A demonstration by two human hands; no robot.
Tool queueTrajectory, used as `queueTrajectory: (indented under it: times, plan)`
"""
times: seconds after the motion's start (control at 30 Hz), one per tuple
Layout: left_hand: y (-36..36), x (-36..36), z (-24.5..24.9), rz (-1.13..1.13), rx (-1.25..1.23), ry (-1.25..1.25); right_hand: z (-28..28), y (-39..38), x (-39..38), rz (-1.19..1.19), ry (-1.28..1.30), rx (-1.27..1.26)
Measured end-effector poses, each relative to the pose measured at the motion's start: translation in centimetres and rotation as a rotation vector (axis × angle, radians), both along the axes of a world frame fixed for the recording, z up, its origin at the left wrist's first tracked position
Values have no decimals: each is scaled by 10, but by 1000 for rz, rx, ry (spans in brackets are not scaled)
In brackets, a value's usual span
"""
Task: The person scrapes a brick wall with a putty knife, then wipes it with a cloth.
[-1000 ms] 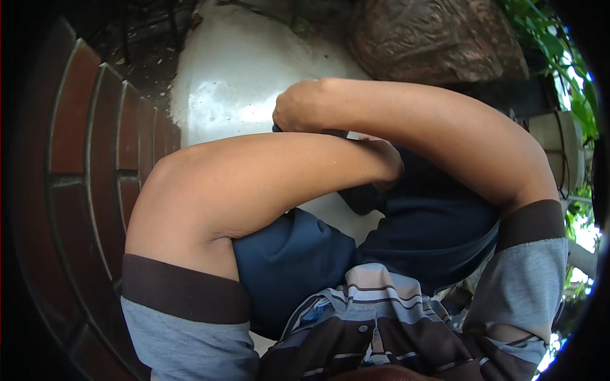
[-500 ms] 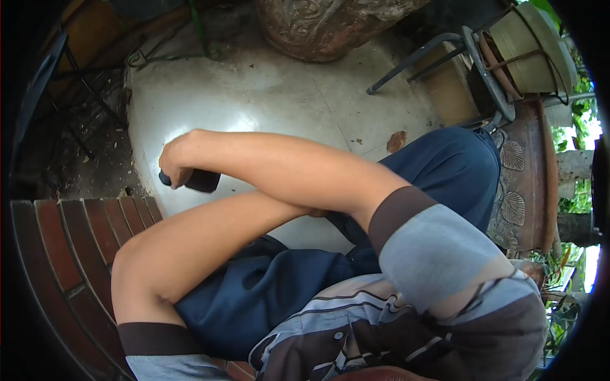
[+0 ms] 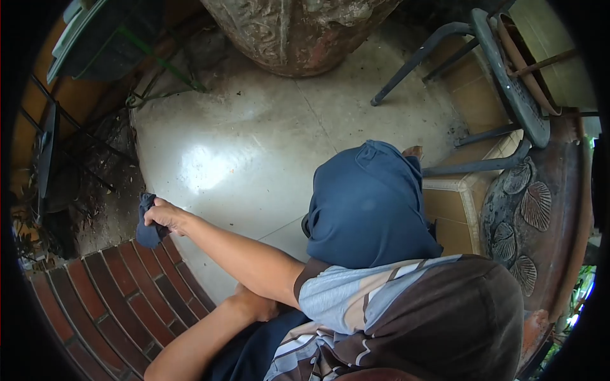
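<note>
My right hand [image 3: 166,216] is at the left, closed on a dark blue cloth [image 3: 150,222] that is bunched up and hangs below the fingers, near the brick edge. My right forearm crosses over toward the left. Beneath it, my left hand [image 3: 257,306] rests close to my lap and the dark blue trousers [image 3: 365,206]. The right arm partly covers it, and its fingers are hidden, so whether it holds anything cannot be seen.
Red brick paving [image 3: 127,298] lies at lower left, beside a pale smooth floor [image 3: 254,152]. A large carved pot [image 3: 305,32] stands at the top. A metal chair [image 3: 518,82] is at upper right, above a leaf-patterned planter [image 3: 553,209]. Green metal legs [image 3: 159,60] stand upper left.
My right hand with the dark cloth has moved left and down in the view. My left forearm has shifted lower, and the camera view has turned, bringing my raised knee nearer the centre.
</note>
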State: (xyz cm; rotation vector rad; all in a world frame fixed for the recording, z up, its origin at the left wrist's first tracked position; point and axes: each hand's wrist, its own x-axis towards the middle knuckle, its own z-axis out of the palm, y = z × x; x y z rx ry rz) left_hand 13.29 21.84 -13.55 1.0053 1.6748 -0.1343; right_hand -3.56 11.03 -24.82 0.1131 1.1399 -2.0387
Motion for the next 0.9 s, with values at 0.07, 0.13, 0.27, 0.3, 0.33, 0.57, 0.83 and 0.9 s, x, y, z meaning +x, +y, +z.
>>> queueTrajectory:
  times: [0.07,0.13,0.27,0.3,0.33,0.57,0.83,0.9]
  plan:
    - [1,-7,13,56,16,-47,2,-4,-3,-6,-34,-45]
    - [5,-14,28,79,22,-65,4,-8,-7,-8,-55,-82]
    - [14,-34,54,141,-17,-58,9,-13,-26,-17,-70,-135]
    - [18,-37,57,114,-97,-73,13,-13,-30,-17,-72,-146]
    - [20,-38,60,97,-179,-92,15,-14,-32,-16,-71,-152]
    - [0,-24,69,355,29,103,13,-35,-28,-7,-86,-202]
    - [6,-35,187,440,149,518,20,-34,-10,-113,-114,-302]
    - [9,-30,189,472,133,453,20,-30,-2,-182,-98,-341]
